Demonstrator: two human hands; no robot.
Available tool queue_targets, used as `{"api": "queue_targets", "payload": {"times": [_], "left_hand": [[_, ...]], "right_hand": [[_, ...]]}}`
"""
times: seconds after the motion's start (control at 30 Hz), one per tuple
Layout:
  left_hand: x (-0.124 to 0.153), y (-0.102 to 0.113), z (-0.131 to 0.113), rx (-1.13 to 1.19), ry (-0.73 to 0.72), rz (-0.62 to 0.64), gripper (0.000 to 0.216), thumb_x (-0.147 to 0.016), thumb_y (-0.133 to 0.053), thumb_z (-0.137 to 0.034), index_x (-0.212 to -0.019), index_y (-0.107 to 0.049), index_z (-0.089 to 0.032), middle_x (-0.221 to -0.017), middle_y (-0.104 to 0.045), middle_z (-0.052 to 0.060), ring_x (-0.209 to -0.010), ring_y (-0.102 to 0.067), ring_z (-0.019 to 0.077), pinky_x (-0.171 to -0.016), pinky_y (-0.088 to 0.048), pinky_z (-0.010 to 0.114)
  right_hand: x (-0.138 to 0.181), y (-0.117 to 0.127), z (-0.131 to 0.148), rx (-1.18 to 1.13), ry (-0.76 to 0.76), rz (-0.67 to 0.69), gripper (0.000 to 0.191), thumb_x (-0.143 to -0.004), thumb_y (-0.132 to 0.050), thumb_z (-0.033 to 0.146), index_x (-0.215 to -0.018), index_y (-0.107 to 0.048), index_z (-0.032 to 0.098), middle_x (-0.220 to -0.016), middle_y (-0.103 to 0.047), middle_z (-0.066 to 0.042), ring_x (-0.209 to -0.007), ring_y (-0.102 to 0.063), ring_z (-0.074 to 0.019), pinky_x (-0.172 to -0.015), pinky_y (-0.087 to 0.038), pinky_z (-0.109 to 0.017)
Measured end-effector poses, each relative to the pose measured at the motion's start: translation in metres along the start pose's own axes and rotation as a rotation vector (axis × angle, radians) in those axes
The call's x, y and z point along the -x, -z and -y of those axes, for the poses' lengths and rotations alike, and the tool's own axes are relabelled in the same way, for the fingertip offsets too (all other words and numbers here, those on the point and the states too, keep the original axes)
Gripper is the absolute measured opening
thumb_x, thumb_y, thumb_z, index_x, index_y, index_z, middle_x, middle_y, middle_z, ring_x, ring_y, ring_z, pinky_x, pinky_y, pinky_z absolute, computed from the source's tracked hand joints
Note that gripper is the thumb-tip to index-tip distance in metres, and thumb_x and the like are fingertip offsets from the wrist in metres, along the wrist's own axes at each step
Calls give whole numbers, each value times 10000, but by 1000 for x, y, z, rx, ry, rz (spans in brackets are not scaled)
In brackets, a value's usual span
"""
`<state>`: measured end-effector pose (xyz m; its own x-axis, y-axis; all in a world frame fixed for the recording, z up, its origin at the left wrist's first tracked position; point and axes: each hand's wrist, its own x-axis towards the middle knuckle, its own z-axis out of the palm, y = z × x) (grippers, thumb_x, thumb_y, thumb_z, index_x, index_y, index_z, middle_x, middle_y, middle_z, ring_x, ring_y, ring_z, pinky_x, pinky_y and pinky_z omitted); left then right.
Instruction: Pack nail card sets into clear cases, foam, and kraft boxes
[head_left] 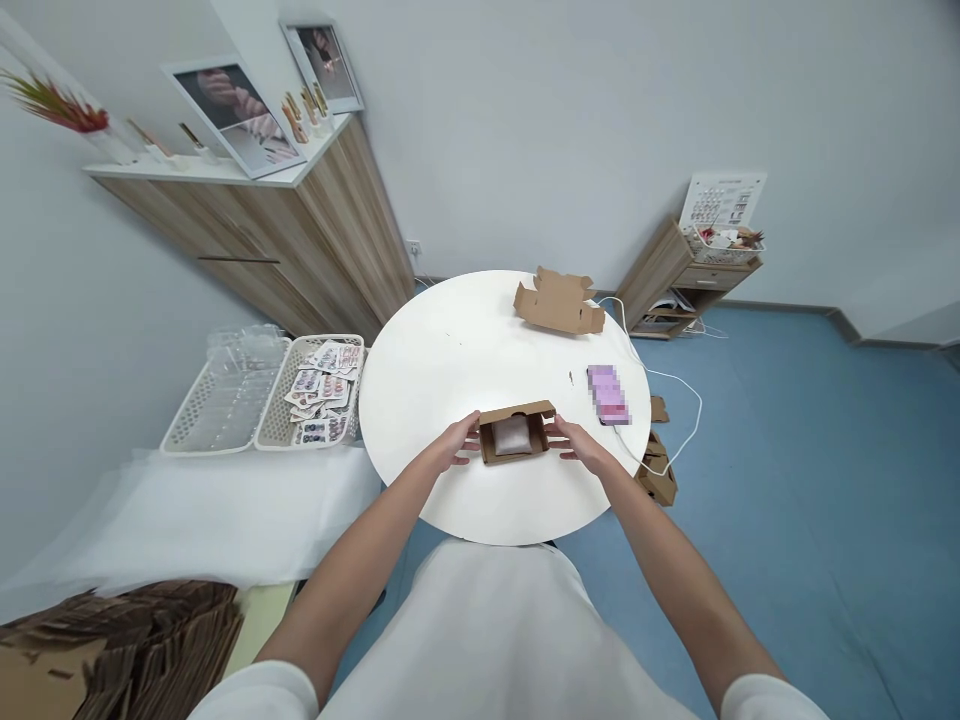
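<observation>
Cardboard box (499, 414), likely light, stiff-walled
Left grip (457, 440) and right grip (576, 442) hold its opposite ends; best held there, sparing the soft-looking pale packet (512, 436) inside.

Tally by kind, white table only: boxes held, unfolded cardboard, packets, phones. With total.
Open brown cardboard box: 1
Unfolded brown cardboard sheet with flaps: 1
White packet inside the box: 1
Purple-screened rectangular phone: 1
Total: 4
</observation>
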<state>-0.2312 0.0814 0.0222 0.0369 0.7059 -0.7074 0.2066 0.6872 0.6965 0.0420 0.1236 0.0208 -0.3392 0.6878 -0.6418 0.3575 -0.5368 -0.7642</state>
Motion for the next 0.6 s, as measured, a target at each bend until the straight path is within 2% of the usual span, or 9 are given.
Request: {"api": "queue_targets", "payload": {"times": [0.17, 0.27, 0.37, 0.47, 0.53, 0.6], "left_hand": [[-1, -1, -4, -9, -17, 3, 514, -712, -323, -629, -931, -553, -224, -1104, -570, 98, -876, -587, 237, -617, -458, 307], [0, -2, -5, 14, -15, 10, 482, -710, -335, -613, -894, -557, -227, -1101, -571, 86, -889, -581, 239, -617, -456, 307], [1, 0, -5, 16, -31, 6, 446, -729, -322, -570, -890, -562, -229, -1067, -588, 77, -887, -583, 234, -631, -455, 312], [4, 7, -2, -41, -58, -37, 432, -767, -273, -517, -988, -531, -250, -1091, -576, 61, -869, -593, 211, -659, -453, 319], [8, 13, 4, -84, -83, -61, 428, -784, -261, -495, -1094, -471, -287, -1153, -536, 46, -857, -597, 190, -671, -448, 315], [14, 19, 13, -97, -115, -69, 430, -792, -269, -490, -1150, -431, -316, -1192, -504, 44, -855, -594, 182, -662, -446, 305]], "right_hand": [[-10, 8, -1, -185, 65, -153, 629, -771, -202, 649, -1108, -508, 215, -1291, -418, -120, -1072, -499, -250, -764, -441, -385], [-16, 4, 7, -195, 102, -143, 645, -777, -144, 649, -1155, -475, 245, -1277, -438, -99, -1071, -500, -232, -794, -426, -384], [-11, -9, 18, -101, 109, -86, 631, -778, -156, 647, -1231, -399, 281, -1257, -457, -94, -1008, -541, -220, -824, -400, -398], [1, -29, 26, 8, 143, -87, 600, -773, -230, 644, -1285, -295, 338, -1318, -383, -72, -976, -554, -207, -847, -377, -413], [10, -44, 27, 65, 184, -64, 584, -771, -278, 630, -1276, -314, 338, -1337, -354, -61, -980, -546, -202, -854, -375, -404], [17, -59, 25, 102, 210, -50, 555, -774, -318, 603, -1241, -381, 309, -1292, -411, -62, -989, -535, -201, -840, -391, -381]]}}
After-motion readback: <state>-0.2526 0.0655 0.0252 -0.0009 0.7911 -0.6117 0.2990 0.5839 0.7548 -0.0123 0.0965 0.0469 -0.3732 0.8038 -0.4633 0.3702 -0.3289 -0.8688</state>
